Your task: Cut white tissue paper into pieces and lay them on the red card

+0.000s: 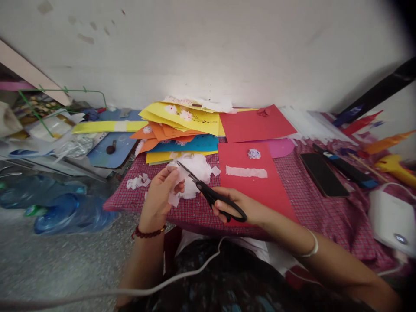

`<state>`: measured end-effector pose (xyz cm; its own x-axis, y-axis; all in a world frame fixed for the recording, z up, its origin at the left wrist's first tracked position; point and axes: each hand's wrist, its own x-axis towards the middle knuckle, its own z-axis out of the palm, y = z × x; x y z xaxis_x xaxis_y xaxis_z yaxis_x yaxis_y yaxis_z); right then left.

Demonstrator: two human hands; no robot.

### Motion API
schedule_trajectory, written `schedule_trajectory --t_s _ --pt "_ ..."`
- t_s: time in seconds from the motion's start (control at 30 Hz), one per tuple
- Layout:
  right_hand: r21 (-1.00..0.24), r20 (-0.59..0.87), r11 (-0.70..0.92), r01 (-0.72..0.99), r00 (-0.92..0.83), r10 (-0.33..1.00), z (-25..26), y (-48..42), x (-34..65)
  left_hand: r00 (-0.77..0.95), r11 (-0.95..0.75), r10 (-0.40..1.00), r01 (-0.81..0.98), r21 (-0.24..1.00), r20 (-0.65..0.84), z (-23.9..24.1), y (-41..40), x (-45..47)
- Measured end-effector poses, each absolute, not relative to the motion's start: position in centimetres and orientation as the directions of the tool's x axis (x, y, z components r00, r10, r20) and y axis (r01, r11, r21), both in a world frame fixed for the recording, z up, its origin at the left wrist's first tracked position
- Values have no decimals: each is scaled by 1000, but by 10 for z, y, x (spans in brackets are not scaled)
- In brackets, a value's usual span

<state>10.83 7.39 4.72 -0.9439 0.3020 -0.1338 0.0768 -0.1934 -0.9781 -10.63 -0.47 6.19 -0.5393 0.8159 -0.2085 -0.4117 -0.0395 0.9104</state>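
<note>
My left hand [160, 193] is closed on a small piece of white tissue paper [175, 197], held up over the table's near edge. My right hand [237, 207] grips black-handled scissors [211, 195], whose blades point up and left into the tissue beside my left fingers. Just behind the hands lies a heap of white tissue scraps [196, 171]. To the right lies a red sheet [256, 182] bearing a white paper strip [246, 172] and a small white-blue paper flower [254, 153].
A stack of yellow, orange, blue and red sheets [185, 123] fills the back of the checked tablecloth [312, 208]. A black phone [323, 174] and a dark tool [344, 167] lie at right, a white device [391, 219] at far right. Blue water bottles [65, 212] lie on the floor left.
</note>
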Motion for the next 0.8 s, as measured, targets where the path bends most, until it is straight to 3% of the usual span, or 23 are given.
schedule_trajectory --t_s 0.2,0.37,0.8 --pt "-971 -181 -211 111 -920 348 48 82 102 -503 63 811 -432 900 -299 62 -14 -121" --pt "-974 -170 -191 119 -945 280 52 90 100 -522 78 787 -443 893 -328 65 -15 -126" --pt "-988 -154 -61 143 -960 234 56 99 123 -583 -149 806 -368 918 -103 73 -1 -133"
